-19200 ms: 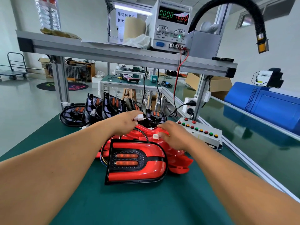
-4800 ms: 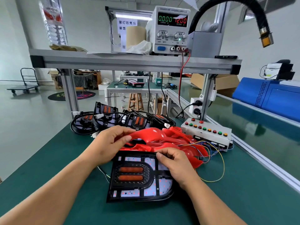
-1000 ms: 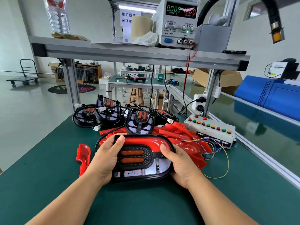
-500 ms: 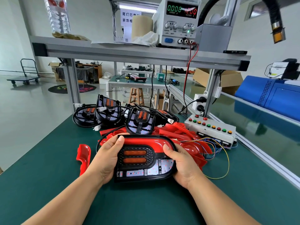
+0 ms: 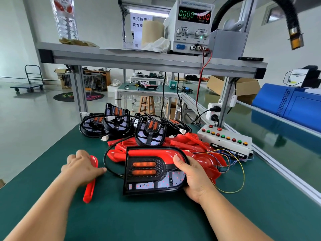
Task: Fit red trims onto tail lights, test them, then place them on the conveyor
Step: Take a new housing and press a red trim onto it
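Bench [image 5: 156,216]: tail light [image 5: 147,173] in right hand [image 5: 196,180]

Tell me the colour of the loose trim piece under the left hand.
Red; the trim piece shows best in the head view.

The left hand [image 5: 81,168] and right hand [image 5: 194,180], like both forearms [image 5: 52,197], are bare to the frame's edge.

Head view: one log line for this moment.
left hand: on loose red trim, grip unclear | right hand: grips tail light right edge | tail light: upper trim fitted, lower half bare
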### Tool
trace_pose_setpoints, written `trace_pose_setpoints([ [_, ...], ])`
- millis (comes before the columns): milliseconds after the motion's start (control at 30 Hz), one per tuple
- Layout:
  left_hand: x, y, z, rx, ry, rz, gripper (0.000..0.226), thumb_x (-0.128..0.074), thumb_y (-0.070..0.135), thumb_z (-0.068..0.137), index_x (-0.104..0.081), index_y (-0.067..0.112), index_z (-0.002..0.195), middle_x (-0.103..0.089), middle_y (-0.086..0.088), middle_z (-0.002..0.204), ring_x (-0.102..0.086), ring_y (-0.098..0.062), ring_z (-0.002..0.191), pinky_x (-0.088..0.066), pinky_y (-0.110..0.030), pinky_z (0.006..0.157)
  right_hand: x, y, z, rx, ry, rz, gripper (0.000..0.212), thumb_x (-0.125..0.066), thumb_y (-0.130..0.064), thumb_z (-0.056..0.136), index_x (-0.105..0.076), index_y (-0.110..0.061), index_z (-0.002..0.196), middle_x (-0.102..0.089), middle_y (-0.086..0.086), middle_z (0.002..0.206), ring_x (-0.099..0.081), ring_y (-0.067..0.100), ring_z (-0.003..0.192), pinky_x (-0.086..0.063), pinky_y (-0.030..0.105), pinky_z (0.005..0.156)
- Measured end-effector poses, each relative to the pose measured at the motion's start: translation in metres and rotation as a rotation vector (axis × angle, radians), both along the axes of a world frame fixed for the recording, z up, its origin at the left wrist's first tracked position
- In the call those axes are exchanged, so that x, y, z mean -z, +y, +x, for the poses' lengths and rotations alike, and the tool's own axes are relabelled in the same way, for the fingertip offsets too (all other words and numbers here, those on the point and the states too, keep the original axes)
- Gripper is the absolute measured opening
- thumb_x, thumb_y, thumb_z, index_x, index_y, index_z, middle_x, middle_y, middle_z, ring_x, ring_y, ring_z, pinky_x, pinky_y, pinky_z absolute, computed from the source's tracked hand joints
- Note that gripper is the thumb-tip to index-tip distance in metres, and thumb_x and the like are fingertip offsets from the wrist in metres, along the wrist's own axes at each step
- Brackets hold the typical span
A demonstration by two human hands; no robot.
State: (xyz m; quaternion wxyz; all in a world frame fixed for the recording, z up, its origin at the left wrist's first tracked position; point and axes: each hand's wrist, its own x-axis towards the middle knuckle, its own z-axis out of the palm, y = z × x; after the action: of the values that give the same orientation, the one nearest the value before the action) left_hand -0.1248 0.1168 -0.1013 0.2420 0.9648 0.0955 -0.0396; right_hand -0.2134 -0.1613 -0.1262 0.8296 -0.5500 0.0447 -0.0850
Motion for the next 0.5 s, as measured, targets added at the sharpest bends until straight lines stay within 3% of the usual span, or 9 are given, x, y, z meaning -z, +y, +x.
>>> trace_pose_setpoints([
  [100,-0.002,0.004,0.002,0.032,0.011,0.011,0.067,-0.074,0.033,0.084,-0.041,0.002,0.133,-0.045,-0.022,0.134,-0.051,-0.036,0.116,-0.041,-0.034,0.087,0.001,0.000,0.000,-0.012,-0.013,0.004,0.045,-0.071,-0.022,0.077,-0.064,0.002,0.115,-0.071,0.023,0.107,-0.071,0.036,0.096,-0.058,0.040,0.075],
  [200,-0.003,0.013,0.008,0.106,-0.087,0.063,0.022,-0.062,0.021,0.092,-0.059,0.005,0.107,-0.064,-0.020,0.107,-0.058,-0.035,0.099,-0.041,-0.032,0.075,0.001,0.000,0.000,-0.016,-0.016,0.008,0.045,-0.070,-0.021,0.078,-0.063,0.002,0.116,-0.071,0.023,0.108,-0.070,0.036,0.096,-0.058,0.041,0.077],
  [233,-0.001,0.017,0.011,0.126,-0.136,-0.030,0.010,-0.056,0.014,0.094,-0.060,0.006,0.098,-0.066,-0.019,0.098,-0.060,-0.035,0.094,-0.044,-0.034,0.075,0.001,0.000,0.000,-0.016,-0.014,0.008,0.045,-0.070,-0.021,0.078,-0.063,0.002,0.116,-0.071,0.023,0.107,-0.071,0.036,0.096,-0.059,0.041,0.076],
  [300,0.002,0.020,0.011,0.128,-0.190,-0.416,0.020,-0.044,0.002,0.099,-0.062,0.009,0.100,-0.067,-0.017,0.091,-0.062,-0.032,0.087,-0.051,-0.039,0.082,0.001,-0.001,0.000,-0.018,-0.014,0.006,0.045,-0.070,-0.021,0.078,-0.063,0.003,0.116,-0.072,0.023,0.107,-0.071,0.036,0.095,-0.059,0.041,0.076],
  [400,0.000,0.020,0.008,0.118,-0.131,-1.028,0.036,-0.034,-0.001,0.103,-0.066,0.013,0.105,-0.067,-0.007,0.085,-0.060,-0.015,0.073,-0.058,-0.023,0.065,0.001,-0.001,0.000,-0.025,-0.010,-0.002,0.043,-0.071,-0.022,0.078,-0.064,0.001,0.114,-0.072,0.022,0.106,-0.071,0.035,0.094,-0.059,0.041,0.075],
  [500,0.002,0.014,0.009,0.175,-0.058,-1.190,0.028,-0.041,0.009,0.104,-0.069,0.013,0.106,-0.064,-0.004,0.072,-0.058,-0.008,0.057,-0.056,-0.018,0.053,0.001,-0.001,0.000,-0.033,-0.005,-0.019,0.040,-0.071,-0.023,0.079,-0.065,-0.002,0.112,-0.073,0.021,0.106,-0.071,0.034,0.095,-0.059,0.041,0.076],
])
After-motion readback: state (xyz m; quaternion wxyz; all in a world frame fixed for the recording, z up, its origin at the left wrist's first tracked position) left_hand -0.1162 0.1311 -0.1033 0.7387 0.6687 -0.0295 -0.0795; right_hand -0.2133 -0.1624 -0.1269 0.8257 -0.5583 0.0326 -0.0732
